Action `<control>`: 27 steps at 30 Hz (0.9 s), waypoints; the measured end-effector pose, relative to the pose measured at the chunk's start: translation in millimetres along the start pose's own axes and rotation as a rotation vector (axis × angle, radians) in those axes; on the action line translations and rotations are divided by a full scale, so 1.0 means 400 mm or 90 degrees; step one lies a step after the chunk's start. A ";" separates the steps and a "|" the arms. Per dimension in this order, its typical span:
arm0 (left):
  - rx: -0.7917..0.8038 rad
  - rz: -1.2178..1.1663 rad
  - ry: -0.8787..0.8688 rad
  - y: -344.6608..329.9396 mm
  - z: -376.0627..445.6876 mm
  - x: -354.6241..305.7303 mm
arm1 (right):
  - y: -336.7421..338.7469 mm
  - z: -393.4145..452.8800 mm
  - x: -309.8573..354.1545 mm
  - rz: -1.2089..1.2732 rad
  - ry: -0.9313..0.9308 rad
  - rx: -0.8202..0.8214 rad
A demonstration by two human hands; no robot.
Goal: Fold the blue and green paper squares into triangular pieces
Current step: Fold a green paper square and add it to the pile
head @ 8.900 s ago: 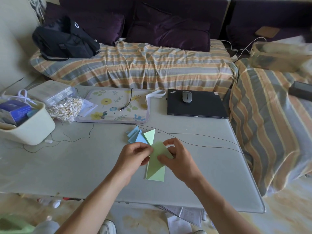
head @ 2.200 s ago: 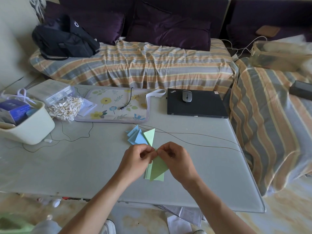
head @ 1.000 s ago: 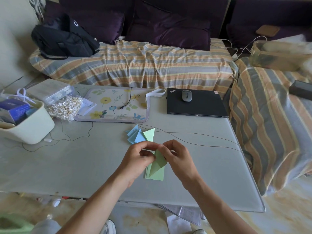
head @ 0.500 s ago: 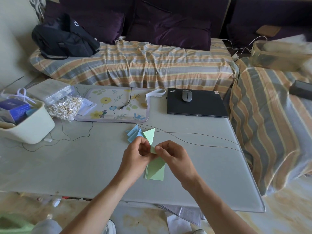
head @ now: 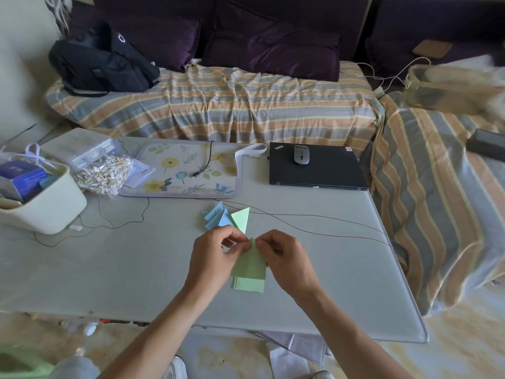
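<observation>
Head view: left hand [head: 211,255] and right hand [head: 284,258] each pinch the top point of a partly folded green paper piece [head: 250,265], held between them. Beneath it lie green paper squares [head: 250,285] on the table [head: 109,269]. Folded blue triangles [head: 216,218] and a green triangle [head: 241,218] lie just beyond the fingers.

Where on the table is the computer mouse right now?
In the head view, the grey mouse sits on the closed black laptop at the table's far right, beside the floral mat.
</observation>
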State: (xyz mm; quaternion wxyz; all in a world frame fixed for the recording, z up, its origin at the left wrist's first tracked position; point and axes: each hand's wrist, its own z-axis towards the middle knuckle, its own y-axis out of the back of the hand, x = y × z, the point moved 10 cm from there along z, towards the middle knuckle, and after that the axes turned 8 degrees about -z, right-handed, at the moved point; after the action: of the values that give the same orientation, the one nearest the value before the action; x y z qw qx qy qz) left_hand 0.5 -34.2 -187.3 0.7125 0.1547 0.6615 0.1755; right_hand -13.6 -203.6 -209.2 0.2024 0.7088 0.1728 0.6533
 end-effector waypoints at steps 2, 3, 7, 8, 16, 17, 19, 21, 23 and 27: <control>0.028 -0.020 0.001 -0.015 -0.002 -0.008 | 0.006 0.001 -0.001 0.006 -0.002 -0.010; 0.046 -0.039 0.011 -0.023 -0.004 -0.008 | 0.010 0.001 -0.001 0.005 -0.003 -0.014; 0.096 -0.088 0.068 -0.040 -0.007 0.007 | 0.014 0.002 0.007 -0.019 0.010 -0.018; 0.102 -0.091 0.079 -0.040 -0.006 0.011 | 0.015 0.001 0.009 -0.032 0.017 -0.020; 0.118 -0.185 0.218 -0.046 -0.023 0.058 | 0.028 -0.006 0.041 -0.129 0.129 -0.071; 0.120 -0.199 0.236 -0.050 -0.025 0.064 | 0.025 -0.007 0.043 -0.129 0.137 -0.064; 0.127 -0.203 0.260 -0.057 -0.029 0.072 | 0.022 -0.007 0.045 -0.134 0.154 -0.065; 0.143 -0.215 0.284 -0.066 -0.036 0.075 | 0.019 -0.008 0.047 -0.148 0.175 -0.077; 0.161 -0.247 0.316 -0.076 -0.045 0.079 | 0.017 -0.011 0.050 -0.160 0.194 -0.089; 0.153 -0.285 0.351 -0.081 -0.051 0.090 | 0.017 -0.020 0.062 -0.186 0.220 -0.108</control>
State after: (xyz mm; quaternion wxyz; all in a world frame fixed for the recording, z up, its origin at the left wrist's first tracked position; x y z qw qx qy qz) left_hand -16.1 -46.8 -235.5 0.5051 0.0358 0.8618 -0.0286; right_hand -19.4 -196.3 -184.1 0.3212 0.5344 0.2502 0.7407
